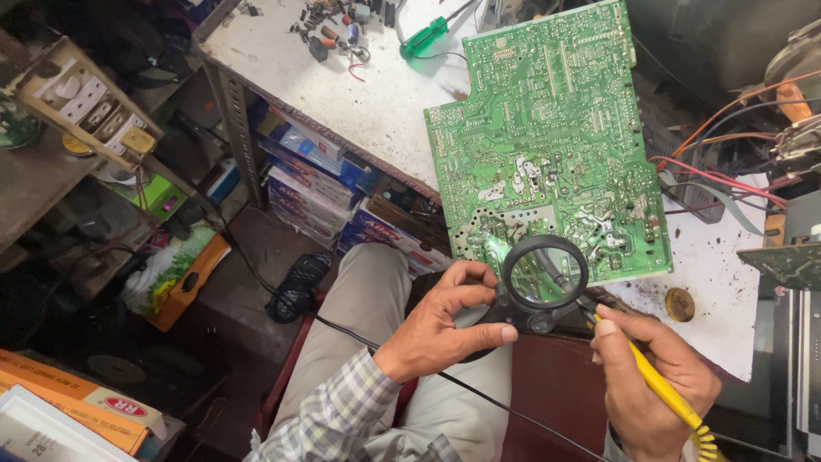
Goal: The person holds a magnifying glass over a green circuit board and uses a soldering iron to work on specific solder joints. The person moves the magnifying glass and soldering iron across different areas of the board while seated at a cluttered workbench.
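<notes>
A large green circuit board lies solder side up on the white workbench, its near edge hanging over the bench edge. My left hand grips the black handle of a round magnifying glass, held over the board's near edge. My right hand holds a yellow-handled soldering iron like a pen, its tip reaching under the lens toward the board.
Small loose parts and a green screwdriver lie at the bench's far end. Coloured wires trail right of the board. A small round tin sits near my right hand. Boxes are stacked under the bench. A switchboard hangs at left.
</notes>
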